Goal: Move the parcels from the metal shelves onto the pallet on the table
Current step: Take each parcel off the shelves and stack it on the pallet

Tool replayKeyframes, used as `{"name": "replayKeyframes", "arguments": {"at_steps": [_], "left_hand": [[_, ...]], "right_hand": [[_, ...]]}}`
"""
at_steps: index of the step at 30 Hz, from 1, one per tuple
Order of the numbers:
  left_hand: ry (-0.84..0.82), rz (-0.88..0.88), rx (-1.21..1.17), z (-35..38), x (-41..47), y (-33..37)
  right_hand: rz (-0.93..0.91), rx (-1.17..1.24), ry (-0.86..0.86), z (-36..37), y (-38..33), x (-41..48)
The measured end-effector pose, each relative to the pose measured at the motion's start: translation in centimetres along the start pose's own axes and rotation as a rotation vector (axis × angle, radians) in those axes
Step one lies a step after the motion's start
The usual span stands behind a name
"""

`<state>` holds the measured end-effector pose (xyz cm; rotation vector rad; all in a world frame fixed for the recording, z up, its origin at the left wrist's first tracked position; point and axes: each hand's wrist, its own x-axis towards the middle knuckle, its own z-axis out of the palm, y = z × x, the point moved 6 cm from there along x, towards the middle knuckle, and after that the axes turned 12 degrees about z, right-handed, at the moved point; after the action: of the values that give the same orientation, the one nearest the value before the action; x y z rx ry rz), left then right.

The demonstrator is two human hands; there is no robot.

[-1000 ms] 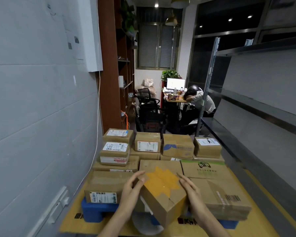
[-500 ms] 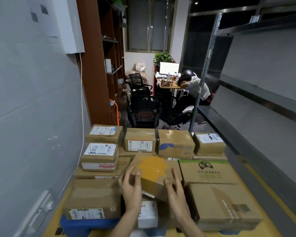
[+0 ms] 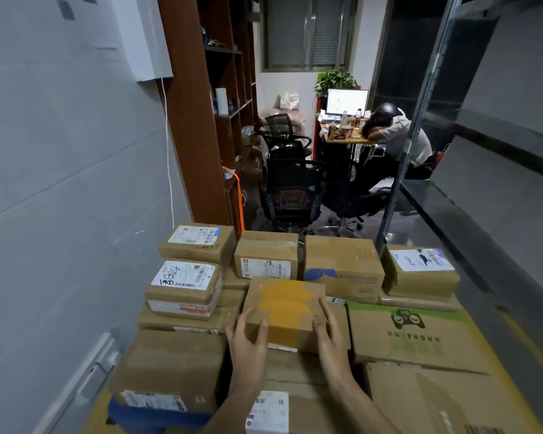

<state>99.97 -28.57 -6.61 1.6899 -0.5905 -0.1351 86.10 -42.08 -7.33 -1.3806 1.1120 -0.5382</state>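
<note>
We've approx a dozen boxes [image 3: 198, 242] on the pallet [image 3: 157, 415], left hand [image 3: 248, 343] & right hand [image 3: 331, 336] both clasp the parcel [image 3: 284, 308] resting mid-stack, and the shelves [image 3: 483, 214] look bare in view, so prob nearly done.

We saw the yellow-topped bench [image 3: 511, 352] carrying a blue pallet [image 3: 151, 416], whose corner showed at the near left under the load. Directly on that pallet sat a brown parcel with a white label [image 3: 170, 368] at the near left and a large carton [image 3: 427, 402] at the near right. Whether the green-printed carton [image 3: 411, 336] behind it touched the pallet, we could not tell. To the right, just beside the bench, ran the dark metal shelves [image 3: 483, 239].
</note>
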Motion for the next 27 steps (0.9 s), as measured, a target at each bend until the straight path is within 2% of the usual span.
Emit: {"name": "replayKeyframes", "arguments": {"at_steps": [11, 18, 23, 27], "left_hand": [[-0.027, -0.011, 0.075, 0.8, 0.5, -0.5], [-0.130, 0.024, 0.073, 0.4, 0.3, 0.2], [-0.201, 0.023, 0.061, -0.2, 0.0, 0.7], [-0.272, 0.104, 0.027, -1.2, -1.1, 1.7]], "right_hand": [[0.004, 0.049, -0.055, 0.2, -0.9, 0.6], [-0.021, 0.088, -0.042, 0.0, -1.3, -0.2], [-0.059, 0.065, 0.017, -0.7, -1.5, -2.1], [-0.069, 0.056, 0.123, -1.9, -1.4, -5.4]]}}
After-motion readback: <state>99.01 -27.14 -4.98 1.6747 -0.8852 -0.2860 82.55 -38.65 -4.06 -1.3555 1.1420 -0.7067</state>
